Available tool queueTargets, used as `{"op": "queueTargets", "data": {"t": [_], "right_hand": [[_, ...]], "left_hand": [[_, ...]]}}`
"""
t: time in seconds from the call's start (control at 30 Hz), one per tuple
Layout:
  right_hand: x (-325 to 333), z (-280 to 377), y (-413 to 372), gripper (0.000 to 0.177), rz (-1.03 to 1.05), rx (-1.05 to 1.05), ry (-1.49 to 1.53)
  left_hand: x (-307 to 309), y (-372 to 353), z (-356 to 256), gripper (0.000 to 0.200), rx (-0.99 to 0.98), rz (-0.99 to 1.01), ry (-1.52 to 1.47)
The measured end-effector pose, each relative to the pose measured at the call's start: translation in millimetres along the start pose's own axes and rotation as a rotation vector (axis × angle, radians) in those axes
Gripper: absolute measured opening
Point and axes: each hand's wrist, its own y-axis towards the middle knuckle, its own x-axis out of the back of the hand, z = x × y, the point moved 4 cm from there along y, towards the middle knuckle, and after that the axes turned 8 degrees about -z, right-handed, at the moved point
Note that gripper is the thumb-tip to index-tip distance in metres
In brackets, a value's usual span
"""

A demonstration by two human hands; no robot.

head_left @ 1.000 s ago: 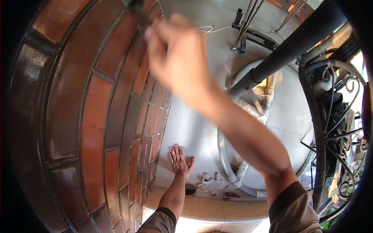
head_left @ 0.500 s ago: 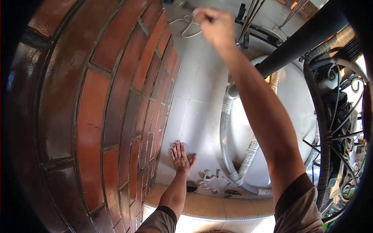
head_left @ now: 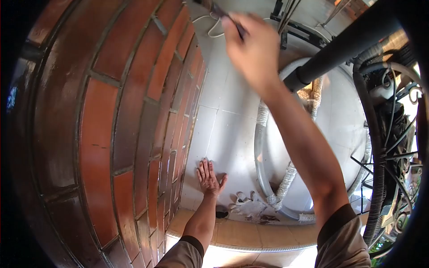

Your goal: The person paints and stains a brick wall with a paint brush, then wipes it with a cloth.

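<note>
My right hand (head_left: pixel 255 49) is raised at the top of the view, its fingers closed around the dark handle of a brush (head_left: pixel 219 10). The brush points up and left toward the brick wall (head_left: pixel 134 111), and its far end is blurred and cut off by the frame edge. Some of the red and brown bricks have a glossy sheen. Lower down, my left hand (head_left: pixel 209 181) rests flat with fingers spread on the pale tiled surface (head_left: pixel 219 134), close beside the brick wall, and holds nothing.
A thick black pipe (head_left: pixel 344 47) slants across the upper right. Below it are a grey hose (head_left: pixel 260 161) and a wrapped pipe (head_left: pixel 286 183). White scraps (head_left: pixel 248 205) lie near a tan ledge (head_left: pixel 241 234). Black metal scrollwork (head_left: pixel 395 156) and corrugated tubing (head_left: pixel 377 214) line the right side.
My right hand has come a little lower and nearer to the camera, with the brush still in it. My left hand stays in place. The view has shifted slightly.
</note>
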Motion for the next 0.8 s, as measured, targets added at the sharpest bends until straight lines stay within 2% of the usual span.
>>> {"op": "queueTargets", "data": {"t": [0.07,0.13,0.17,0.27,0.3,0.37,0.4,0.43,0.47,0.53,0.63,0.7,0.77,0.8], "right_hand": [[-44.5,-35.0,16.6,0.015,-0.057,-0.098,0.037],[-55.8,-2.6,-8.2,0.014,0.013,-0.071,0.125],[-51.6,16.1,-24.4,0.015,0.05,-0.055,0.171],[4.9,64.7,-85.1,0.003,0.263,-0.152,0.36],[20.5,71.4,-100.3,0.008,0.334,-0.211,0.436],[33.1,59.7,-99.9,0.017,0.258,-0.218,0.525],[28.6,42.2,-84.3,0.007,0.129,-0.122,0.365],[14.3,20.6,-64.4,0.005,0.074,-0.181,0.233],[-2.6,0.1,-42.1,0.012,0.011,-0.177,0.16],[-57.3,-48.7,-22.4,0.012,0.041,-0.188,0.037],[-81.8,-31.3,-46.7,0.012,0.039,-0.175,0.114],[-55.8,-1.8,-81.1,0.009,0.221,-0.202,0.128],[-16.9,28.2,-124.5,0.002,0.282,-0.204,0.349],[1.3,42.1,-135.8,0.002,0.306,-0.289,0.412]], "left_hand": [[-1.4,0.7,-0.3,0.1,-0.003,0.003,0.022],[-2.9,-0.1,0.3,0.1,-0.003,0.003,0.03],[-3.5,0.2,0.8,0.101,-0.004,0.001,0.029],[-7.3,-0.4,1.2,0.101,-0.013,-0.032,0.001],[-7.8,-1.6,3.6,0.101,-0.02,-0.044,-0.006],[-5.7,1.4,3.4,0.101,-0.01,-0.01,0.015],[-4.5,-1.0,1.5,0.101,-0.005,0.014,0.023],[-3.2,-2.5,1.0,0.101,-0.006,0.014,0.012],[-2.8,-0.1,-0.7,0.1,-0.008,0.005,-0.003],[-2.5,0.3,1.2,0.1,-0.009,0.005,0.006],[-4.6,-0.8,2.1,0.101,-0.013,0.006,0.027],[-4.0,0.1,0.6,0.101,-0.022,-0.023,0.008],[-4.0,0.7,1.9,0.101,-0.014,-0.011,0.006],[-4.6,0.8,1.5,0.101,-0.009,-0.004,0.003]]}}
